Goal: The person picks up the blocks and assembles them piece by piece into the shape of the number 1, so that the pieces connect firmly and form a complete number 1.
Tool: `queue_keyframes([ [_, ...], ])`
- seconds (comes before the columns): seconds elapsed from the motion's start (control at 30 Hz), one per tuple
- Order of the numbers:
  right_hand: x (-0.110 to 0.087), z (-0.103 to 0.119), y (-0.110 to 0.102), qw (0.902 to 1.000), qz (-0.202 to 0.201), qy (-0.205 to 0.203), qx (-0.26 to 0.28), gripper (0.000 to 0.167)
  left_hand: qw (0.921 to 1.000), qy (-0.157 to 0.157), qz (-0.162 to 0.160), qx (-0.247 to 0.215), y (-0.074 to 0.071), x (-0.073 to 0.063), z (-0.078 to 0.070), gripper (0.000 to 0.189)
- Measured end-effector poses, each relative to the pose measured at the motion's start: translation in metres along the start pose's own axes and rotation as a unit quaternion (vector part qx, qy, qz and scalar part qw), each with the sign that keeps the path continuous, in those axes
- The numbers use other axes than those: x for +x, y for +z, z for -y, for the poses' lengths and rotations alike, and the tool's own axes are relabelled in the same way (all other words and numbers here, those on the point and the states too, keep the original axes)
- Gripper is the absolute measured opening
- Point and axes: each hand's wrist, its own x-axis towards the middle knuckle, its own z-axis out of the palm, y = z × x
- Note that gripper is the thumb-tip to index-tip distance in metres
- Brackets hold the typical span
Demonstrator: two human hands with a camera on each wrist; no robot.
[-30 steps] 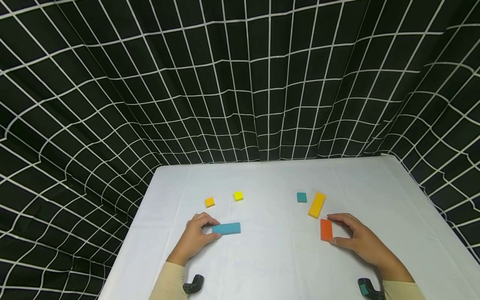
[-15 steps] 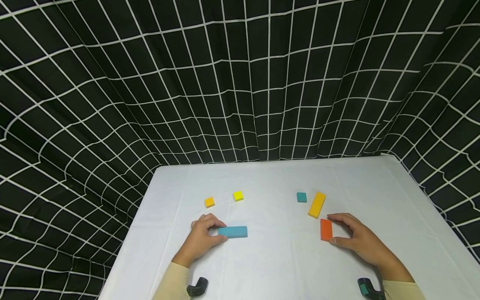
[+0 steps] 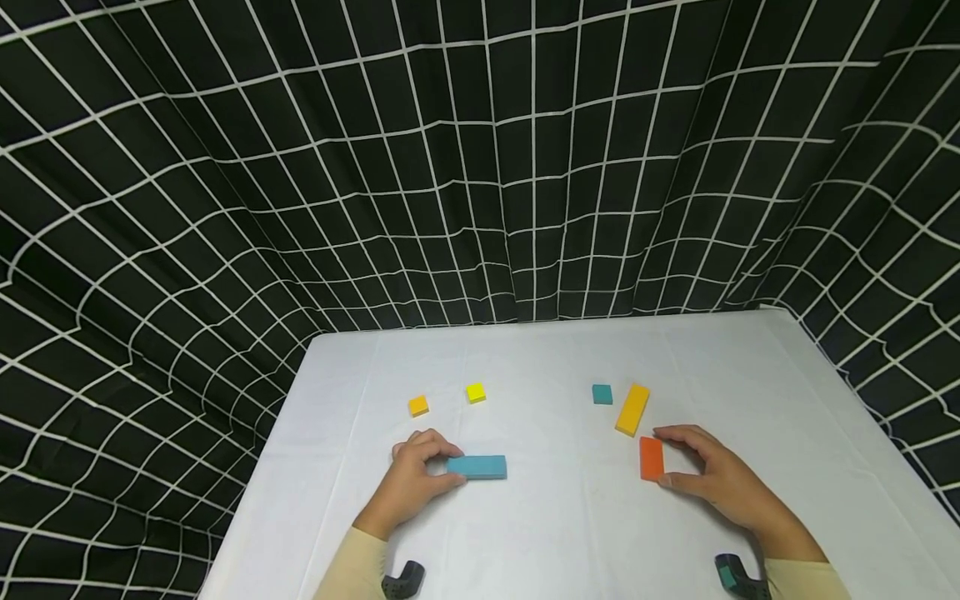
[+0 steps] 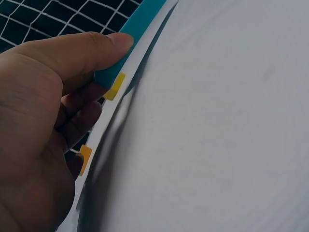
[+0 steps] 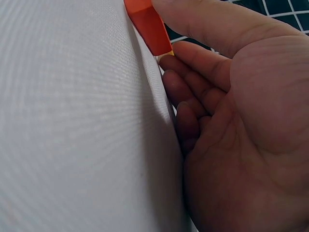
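Note:
In the head view my left hand (image 3: pixel 412 479) grips the left end of a long blue block (image 3: pixel 480 467) between thumb and fingers. The left wrist view shows the thumb laid along this blue block (image 4: pixel 137 29), with a dark shadow on the cloth beside it. On the right, my right hand (image 3: pixel 712 475) holds an orange-red block (image 3: pixel 651 459) by its right side, thumb at the near corner and index finger at the far one. The right wrist view shows the thumb against the red block (image 5: pixel 148 26); the index fingertip's contact is hidden there.
Behind the red block lies a long orange-yellow block (image 3: pixel 633 410), with a small teal block (image 3: pixel 602 394) to its left. Further left sit a small yellow block (image 3: pixel 476 392) and a small orange block (image 3: pixel 418 406). A black, white-gridded curtain (image 3: pixel 517 183) surrounds the white table (image 3: pixel 540 533).
My left hand has moved right and slightly nearer with the blue block, which has turned a little to lie almost level across the view. The right hand and red block have stayed in place.

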Motion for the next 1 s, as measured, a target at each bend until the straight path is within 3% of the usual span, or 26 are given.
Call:
queue_keyframes([
  [0.27, 0.001, -0.001, 0.000, 1.0000, -0.001, -0.001, 0.000, 0.070, 0.9990, -0.006, 0.022, -0.039, 0.007, 0.000, -0.011, 0.027],
  [0.47, 0.001, -0.002, 0.000, 1.0000, 0.000, -0.001, 0.003, 0.070, 0.9980, 0.008, 0.023, -0.059, 0.009, 0.000, -0.018, 0.026],
  [1.0, -0.001, 0.000, -0.003, 0.9999, 0.001, -0.010, 0.004, 0.068, 0.9969, 0.037, 0.039, -0.057, 0.020, 0.001, -0.030, 0.028],
])
